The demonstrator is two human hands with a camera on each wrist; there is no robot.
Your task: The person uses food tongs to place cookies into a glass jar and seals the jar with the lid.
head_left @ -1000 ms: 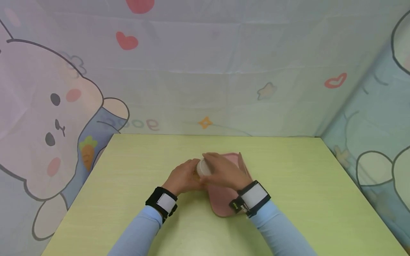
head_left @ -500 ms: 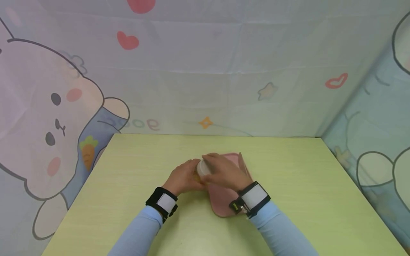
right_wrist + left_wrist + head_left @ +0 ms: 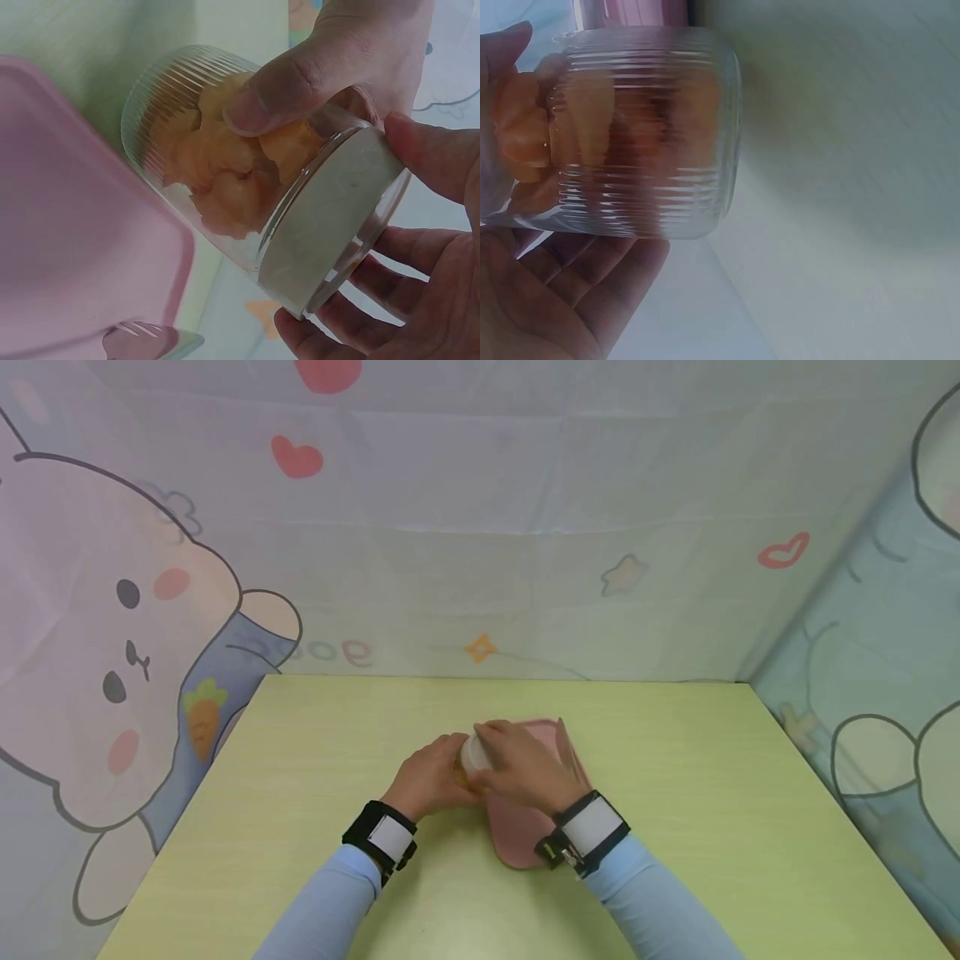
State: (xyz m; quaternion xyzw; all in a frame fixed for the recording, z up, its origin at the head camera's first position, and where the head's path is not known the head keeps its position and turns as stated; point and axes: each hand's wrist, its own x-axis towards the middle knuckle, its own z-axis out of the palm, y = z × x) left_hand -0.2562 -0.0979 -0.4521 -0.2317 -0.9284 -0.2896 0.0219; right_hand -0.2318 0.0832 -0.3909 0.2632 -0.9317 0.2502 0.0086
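Observation:
A ribbed clear glass jar [image 3: 225,161] holds several orange, segment-like pieces [image 3: 214,154]; their exact kind is hard to tell. My left hand [image 3: 431,781] grips the jar's body, its thumb across the glass in the right wrist view. On the jar sits a white lid [image 3: 330,217] with a clear rim. My right hand [image 3: 528,766] holds this lid, thumb on one side and fingers curled round the other. In the left wrist view the jar [image 3: 645,142] lies sideways across the picture, its base toward the pale tabletop. The head view shows little of the jar, mostly the lid [image 3: 474,755].
A pink board with a raised rim [image 3: 517,835] lies on the pale yellow table [image 3: 337,718], under and beside my right hand. Along its right side rests a knife [image 3: 564,745], partly hidden by the hand. A printed cloth [image 3: 450,527] hangs behind the table.
My right wrist has shifted slightly toward me and to the left, with the fingers still on the lid. The left hand and the jar stay in nearly the same place.

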